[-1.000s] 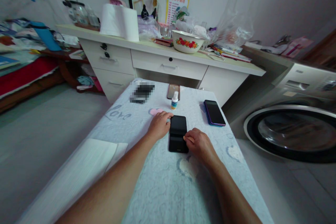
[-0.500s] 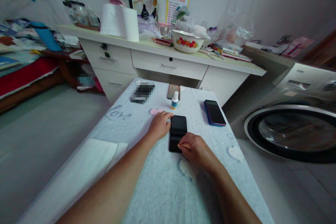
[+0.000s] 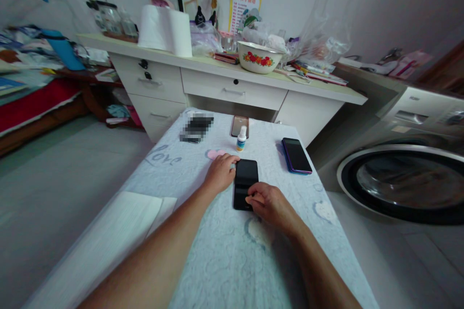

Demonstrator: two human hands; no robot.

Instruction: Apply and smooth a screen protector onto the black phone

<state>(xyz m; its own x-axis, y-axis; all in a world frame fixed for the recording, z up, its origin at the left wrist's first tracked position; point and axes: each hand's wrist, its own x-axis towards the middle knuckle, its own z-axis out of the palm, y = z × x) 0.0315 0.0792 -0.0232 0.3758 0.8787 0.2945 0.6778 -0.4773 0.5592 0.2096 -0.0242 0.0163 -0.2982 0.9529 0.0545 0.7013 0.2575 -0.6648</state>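
Note:
A black smartphone [image 3: 246,171] lies face up on the cloth-covered table. My left hand [image 3: 221,172] grips its upper left edge, fingertips at the corner. Over the lower right part of the screen is my right hand [image 3: 266,201], its fingers curled and pinched at the glass; whatever is between them is too small to make out. Just beyond the phone stands a small white spray bottle [image 3: 241,139] with a blue and yellow label. Behind the bottle rests another phone [image 3: 237,125], brownish in colour.
To the right lies a dark phone [image 3: 297,156] with a blue edge. A blurred-out dark item [image 3: 197,128] is at the far left of the table. White folded sheets [image 3: 134,212] lie at the left edge. A desk [image 3: 221,88] stands behind, a washing machine [image 3: 409,120] at right.
My right hand's fingers have shifted slightly on the phone screen, with the index finger now a little more spread from the thumb. My left hand has stayed in place.

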